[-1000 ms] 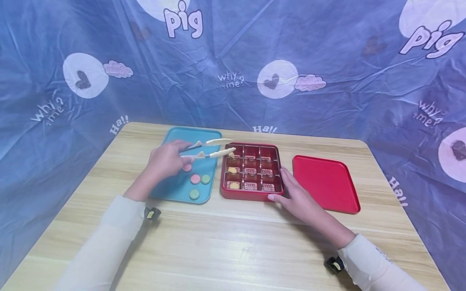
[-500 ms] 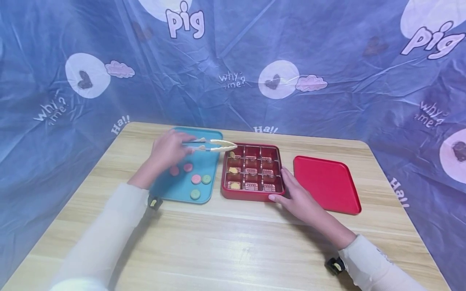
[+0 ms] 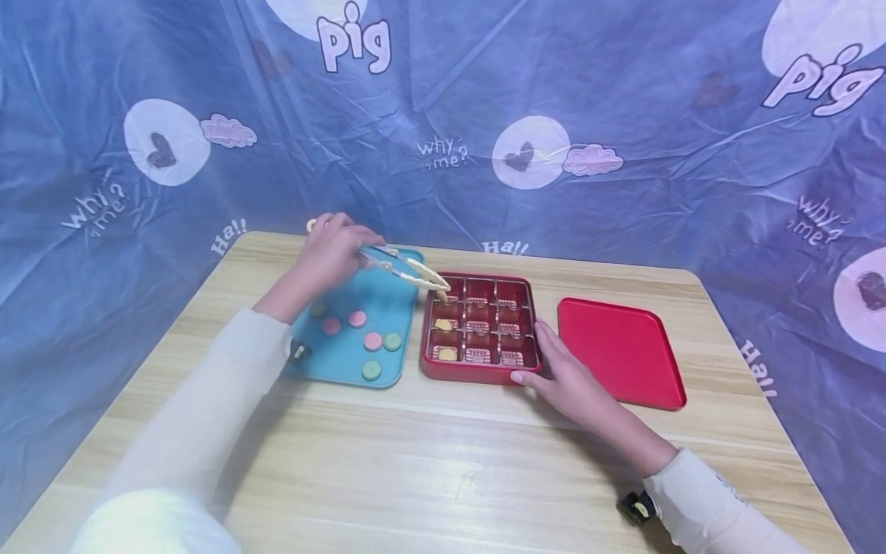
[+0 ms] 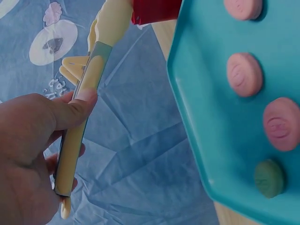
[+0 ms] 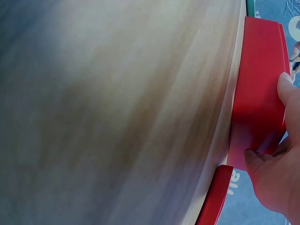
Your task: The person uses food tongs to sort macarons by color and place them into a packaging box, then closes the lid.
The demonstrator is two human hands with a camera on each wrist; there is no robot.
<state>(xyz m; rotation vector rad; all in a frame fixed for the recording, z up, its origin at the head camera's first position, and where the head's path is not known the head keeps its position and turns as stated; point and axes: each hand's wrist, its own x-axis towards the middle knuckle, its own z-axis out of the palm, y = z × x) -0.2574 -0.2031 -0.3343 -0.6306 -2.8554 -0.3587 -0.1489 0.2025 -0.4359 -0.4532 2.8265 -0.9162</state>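
My left hand point(image 3: 334, 250) holds a pair of tongs point(image 4: 86, 98) with cream tips, thumb laid along one arm. The tips are close together over the back left compartment of a red box point(image 3: 477, 374), right at a small yellow piece point(image 3: 443, 295). The box is divided into a grid of compartments; yellow pieces point(image 3: 447, 353) also sit in the middle left and front left ones. My right hand point(image 3: 564, 377) grips the box's front right corner, thumb on the front side and fingers along the right side point(image 5: 262, 84).
Left of the box lies a blue tray point(image 3: 346, 362) with several round pink pieces point(image 3: 373, 341) and green pieces point(image 3: 371, 370). A red lid point(image 3: 619, 350) lies to the right. A printed blue cloth point(image 3: 457, 200) hangs behind the wooden table point(image 3: 429, 462).
The tong tips came together, then dipped toward the back left compartment. My left hand rose and shifted back and right, uncovering more of the tray. The right hand stayed on the box.
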